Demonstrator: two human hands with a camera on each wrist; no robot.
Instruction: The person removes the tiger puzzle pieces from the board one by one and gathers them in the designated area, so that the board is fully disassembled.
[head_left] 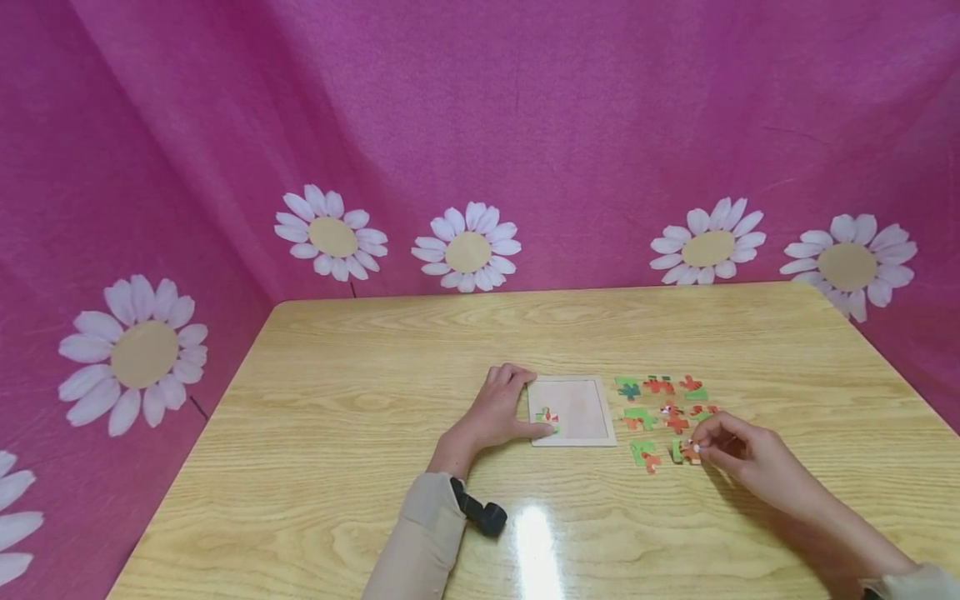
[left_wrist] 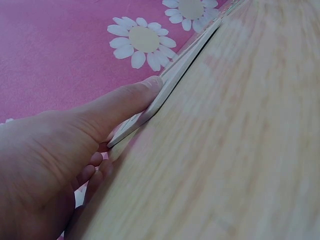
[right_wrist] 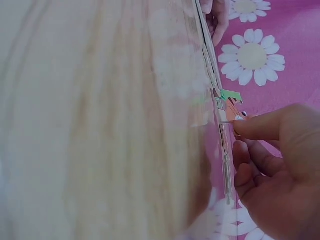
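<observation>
A square puzzle tray (head_left: 573,408) with a pale wooden rim lies on the table; a few joined pieces (head_left: 547,417) sit in its lower left corner. My left hand (head_left: 498,412) holds the tray's left side, thumb over the rim by those pieces, fingers at the upper left corner. In the left wrist view the thumb (left_wrist: 135,95) lies on top of the tray edge. My right hand (head_left: 753,458) pinches an orange and green puzzle piece (head_left: 686,451), which stands tilted up in the right wrist view. The fingertips partly cover it.
Several loose puzzle pieces (head_left: 660,385) lie in rough rows right of the tray, in green, red and orange. The wooden table (head_left: 360,400) reaches back to a pink cloth (head_left: 525,125) with white flowers. A black wrist strap (head_left: 480,510) sits on the left sleeve.
</observation>
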